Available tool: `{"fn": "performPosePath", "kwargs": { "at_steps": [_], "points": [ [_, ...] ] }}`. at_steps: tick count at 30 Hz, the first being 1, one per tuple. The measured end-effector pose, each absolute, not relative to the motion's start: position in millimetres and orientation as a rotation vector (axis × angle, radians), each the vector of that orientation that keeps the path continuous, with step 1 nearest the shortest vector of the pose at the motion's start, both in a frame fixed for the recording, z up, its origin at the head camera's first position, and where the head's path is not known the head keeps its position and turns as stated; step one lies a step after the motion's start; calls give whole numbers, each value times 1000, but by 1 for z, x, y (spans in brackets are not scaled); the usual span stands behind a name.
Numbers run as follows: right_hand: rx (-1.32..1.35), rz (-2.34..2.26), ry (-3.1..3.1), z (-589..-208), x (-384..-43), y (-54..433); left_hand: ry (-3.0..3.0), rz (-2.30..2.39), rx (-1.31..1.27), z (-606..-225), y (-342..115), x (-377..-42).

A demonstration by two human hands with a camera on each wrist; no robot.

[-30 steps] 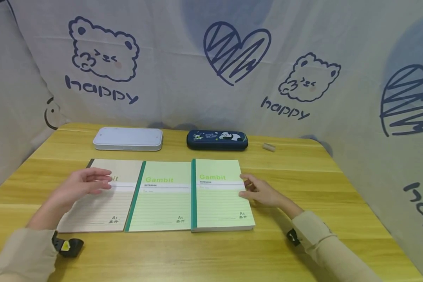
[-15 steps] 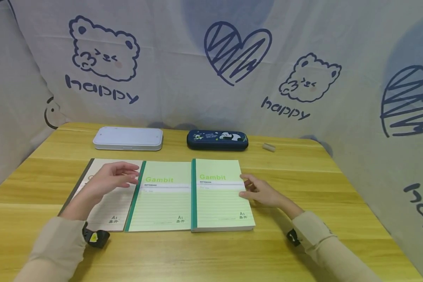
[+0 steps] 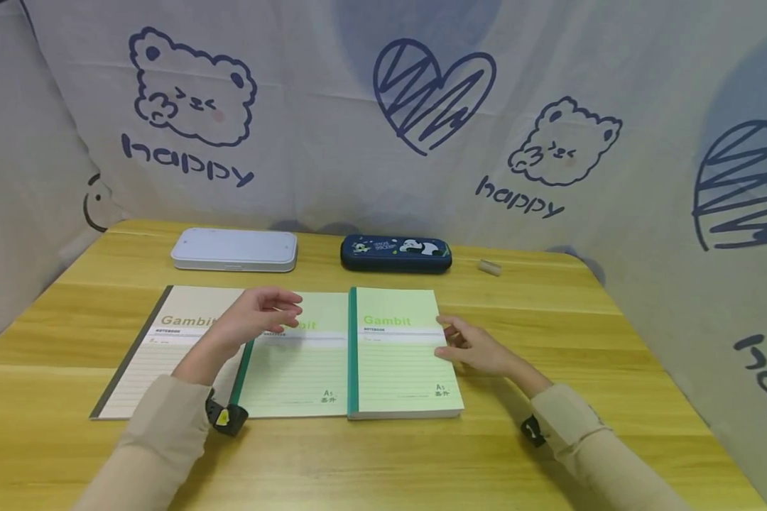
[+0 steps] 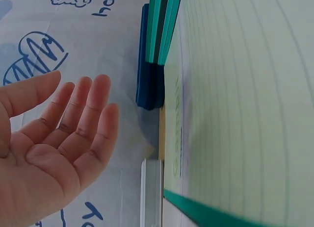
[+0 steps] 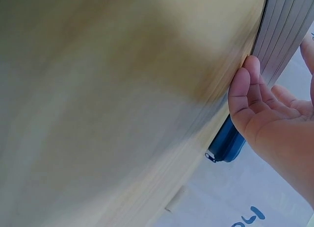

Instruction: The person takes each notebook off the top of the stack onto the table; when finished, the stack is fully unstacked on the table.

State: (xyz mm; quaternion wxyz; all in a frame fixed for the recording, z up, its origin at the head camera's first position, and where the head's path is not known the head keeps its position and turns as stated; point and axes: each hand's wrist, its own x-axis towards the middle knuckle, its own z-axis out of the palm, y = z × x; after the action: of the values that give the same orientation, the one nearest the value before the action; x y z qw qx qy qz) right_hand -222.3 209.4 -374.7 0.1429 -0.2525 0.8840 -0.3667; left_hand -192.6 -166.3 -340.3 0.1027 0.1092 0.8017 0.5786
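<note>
Three groups of Gambit notebooks lie side by side on the table. A beige notebook with a dark spine is at the left, a green-spined pale green notebook in the middle, and a thicker stack of green-spined notebooks at the right. Over the middle notebook, near its left spine, hovers my left hand, fingers loosely extended and palm bare in the left wrist view. My right hand holds the stack's right edge, thumb at the top cover. The right wrist view shows its curved fingers against the layered page edges.
Behind the notebooks stand a white case and a dark blue panda pencil case. A small beige-grey piece lies right of the pencil case. A printed cloth hangs beyond the wooden table.
My left hand has moved right, from over the beige notebook to over the middle green one. The right hand has stayed at the stack's edge.
</note>
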Motion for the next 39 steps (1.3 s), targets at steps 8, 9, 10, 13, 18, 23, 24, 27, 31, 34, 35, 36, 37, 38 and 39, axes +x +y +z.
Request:
{"fn": "performPosePath", "kwargs": {
  "at_steps": [8, 9, 10, 13, 18, 23, 24, 27, 31, 34, 35, 36, 37, 38, 39],
  "points": [
    [-739, -1066, 2545, -375, -222, 209, 2351, 1725, 291, -338, -134, -196],
    [-739, -1065, 2545, -375, -222, 209, 2348, 1725, 294, -338, -130, -197],
    [-739, -1064, 2547, -375, -222, 209, 2351, 1719, 298, -338, -125, -198],
    [-736, -1059, 2550, -375, -222, 209, 2374, 1692, 307, -338, -115, -200],
    [-737, -1063, 2544, -375, -222, 209, 2388, 1702, 293, -340, -103, -203],
    [-744, -1068, 2540, -374, -222, 209, 2380, 1709, 298, -342, -97, -206],
    [-746, -1068, 2541, -375, -222, 210, 2381, 1704, 300, -343, -97, -206],
    [-746, -1066, 2544, -376, -222, 210, 2392, 1669, 300, -344, -95, -206],
    [-754, -1058, 2547, -376, -223, 211, 2391, 1605, 300, -346, -93, -205],
    [-761, -1056, 2548, -376, -223, 211, 2375, 1551, 307, -347, -91, -204],
    [-763, -1057, 2548, -376, -223, 211, 2372, 1530, 314, -347, -90, -203],
    [-762, -1057, 2547, -376, -223, 211, 2370, 1509, 318, -347, -89, -203],
    [-766, -1059, 2545, -376, -223, 211, 2371, 1490, 322, -348, -88, -203],
    [-768, -1059, 2545, -376, -223, 211, 2372, 1475, 317, -348, -87, -202],
    [-770, -1061, 2543, -376, -223, 211, 2373, 1456, 325, -348, -86, -202]
  ]
}}
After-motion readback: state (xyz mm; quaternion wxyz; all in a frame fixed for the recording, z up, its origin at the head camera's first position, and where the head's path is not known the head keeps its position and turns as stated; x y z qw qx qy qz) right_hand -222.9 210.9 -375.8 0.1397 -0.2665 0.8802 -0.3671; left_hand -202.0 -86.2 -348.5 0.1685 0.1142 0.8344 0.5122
